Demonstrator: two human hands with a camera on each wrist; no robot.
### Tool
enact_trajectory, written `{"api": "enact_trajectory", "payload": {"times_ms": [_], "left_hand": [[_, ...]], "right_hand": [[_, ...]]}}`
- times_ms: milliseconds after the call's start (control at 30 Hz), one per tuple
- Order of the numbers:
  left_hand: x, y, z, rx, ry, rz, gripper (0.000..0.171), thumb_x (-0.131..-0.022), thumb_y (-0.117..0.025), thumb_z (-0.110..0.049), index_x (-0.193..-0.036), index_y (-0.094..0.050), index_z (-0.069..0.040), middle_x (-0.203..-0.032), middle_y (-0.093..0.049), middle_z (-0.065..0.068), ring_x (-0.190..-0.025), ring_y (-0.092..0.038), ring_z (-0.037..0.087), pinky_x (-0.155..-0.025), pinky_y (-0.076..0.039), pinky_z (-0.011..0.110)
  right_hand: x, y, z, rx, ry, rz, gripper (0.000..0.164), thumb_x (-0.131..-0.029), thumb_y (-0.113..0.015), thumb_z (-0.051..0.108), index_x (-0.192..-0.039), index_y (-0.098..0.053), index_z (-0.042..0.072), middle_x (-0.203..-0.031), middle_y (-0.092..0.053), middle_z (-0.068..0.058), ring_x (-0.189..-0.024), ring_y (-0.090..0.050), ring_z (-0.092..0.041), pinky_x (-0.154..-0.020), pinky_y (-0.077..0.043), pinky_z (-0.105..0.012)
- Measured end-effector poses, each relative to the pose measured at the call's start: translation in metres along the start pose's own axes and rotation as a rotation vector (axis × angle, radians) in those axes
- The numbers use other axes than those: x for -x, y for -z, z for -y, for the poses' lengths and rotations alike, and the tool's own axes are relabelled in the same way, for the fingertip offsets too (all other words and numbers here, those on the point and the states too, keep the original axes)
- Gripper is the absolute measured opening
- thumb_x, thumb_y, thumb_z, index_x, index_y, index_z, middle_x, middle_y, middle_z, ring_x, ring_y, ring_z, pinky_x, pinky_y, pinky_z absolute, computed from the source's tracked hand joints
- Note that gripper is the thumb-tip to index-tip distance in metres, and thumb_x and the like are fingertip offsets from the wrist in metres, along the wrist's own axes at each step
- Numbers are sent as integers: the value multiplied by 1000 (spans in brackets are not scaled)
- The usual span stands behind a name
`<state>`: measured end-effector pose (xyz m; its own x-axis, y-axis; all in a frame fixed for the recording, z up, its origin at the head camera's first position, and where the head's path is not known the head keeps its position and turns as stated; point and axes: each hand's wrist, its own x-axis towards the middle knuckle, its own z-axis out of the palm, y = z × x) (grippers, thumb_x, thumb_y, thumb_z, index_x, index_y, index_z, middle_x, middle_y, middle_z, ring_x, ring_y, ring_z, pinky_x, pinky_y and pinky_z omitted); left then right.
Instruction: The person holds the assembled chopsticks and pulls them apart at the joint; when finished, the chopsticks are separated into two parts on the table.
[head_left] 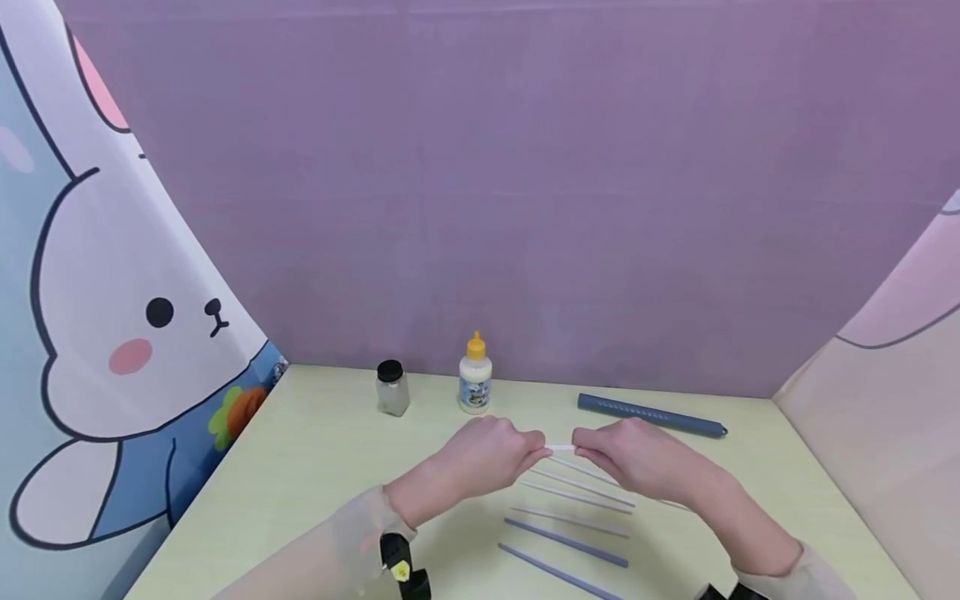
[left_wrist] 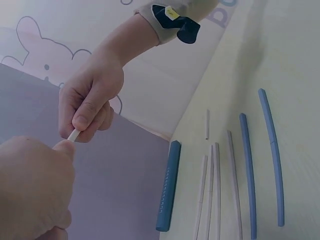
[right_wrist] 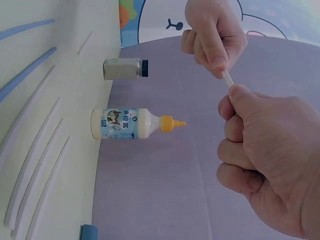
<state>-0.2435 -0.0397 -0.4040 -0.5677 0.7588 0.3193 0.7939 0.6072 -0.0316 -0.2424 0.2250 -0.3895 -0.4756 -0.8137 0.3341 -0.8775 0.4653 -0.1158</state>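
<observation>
Raised over the table, the left hand [head_left: 487,458] and right hand [head_left: 648,458] pinch a thin white stick [head_left: 559,447] from both ends. Only a short length of it shows between the fingertips. Both wrist views catch the same pinch, thumbs pressed on the white piece [right_wrist: 227,79]. Below the hands several thin white sticks [head_left: 583,522] lie roughly side by side. Two blue sticks [head_left: 566,542] lie nearer the front edge of the view. The left wrist view also has a short pale piece [left_wrist: 207,125] on the tabletop.
A glue bottle [head_left: 475,387] with a yellow nozzle stands at the back, with a black-capped clear jar [head_left: 392,396] to its left. Back right lies a dark blue tube [head_left: 648,415]. A purple cloth [head_left: 525,208] rises behind the table [head_left: 330,450], with printed panels on both sides.
</observation>
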Motion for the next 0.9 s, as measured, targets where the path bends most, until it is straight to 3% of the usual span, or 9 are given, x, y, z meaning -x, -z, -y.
{"api": "enact_trajectory", "payload": {"times_ms": [333, 500, 667, 800, 900], "left_hand": [[0, 4, 3, -13, 4, -11, 35, -110, -59, -34, -79, -59, -18, -57, -33, -11, -48, -32, 3, -46, -22, 18], [4, 4, -1, -51, 28, 44, 34, -111, -57, -35, -81, -60, -19, -58, -39, -10, -50, -35, 3, -46, -27, 19], [5, 3, -7, -10, 65, 99, 22, -112, -55, -26, -93, -60, -16, -67, -50, -9, -52, -40, 4, -45, -33, 21], [5, 3, -5, 21, 81, 89, 26, -112, -53, -27, -89, -57, -16, -61, -39, -10, -49, -36, 4, -44, -30, 21], [5, 3, -3, 60, 56, 77, 34, -113, -52, -31, -82, -56, -17, -58, -33, -11, -49, -35, 4, -45, -29, 20]], "right_hand": [[-5, 1, 0, -12, -12, -4, 25, -101, -69, 7, -89, -52, 21, -69, -30, 21, -62, -31, 10, -57, -33, -10], [-7, -1, 3, -89, -9, 39, 27, -105, -63, 7, -86, -51, 21, -71, -29, 20, -63, -29, 10, -58, -32, -10], [-13, 0, 9, -111, -49, 77, 32, -107, -57, 8, -82, -46, 23, -70, -29, 20, -62, -28, 9, -58, -32, -13], [-17, 2, 11, -90, -75, 78, 31, -110, -55, 13, -82, -47, 23, -67, -29, 20, -60, -27, 9, -56, -30, -15], [-16, 2, 10, -110, -50, 85, 30, -111, -56, 16, -83, -48, 22, -67, -26, 21, -58, -23, 11, -54, -26, -12]]}}
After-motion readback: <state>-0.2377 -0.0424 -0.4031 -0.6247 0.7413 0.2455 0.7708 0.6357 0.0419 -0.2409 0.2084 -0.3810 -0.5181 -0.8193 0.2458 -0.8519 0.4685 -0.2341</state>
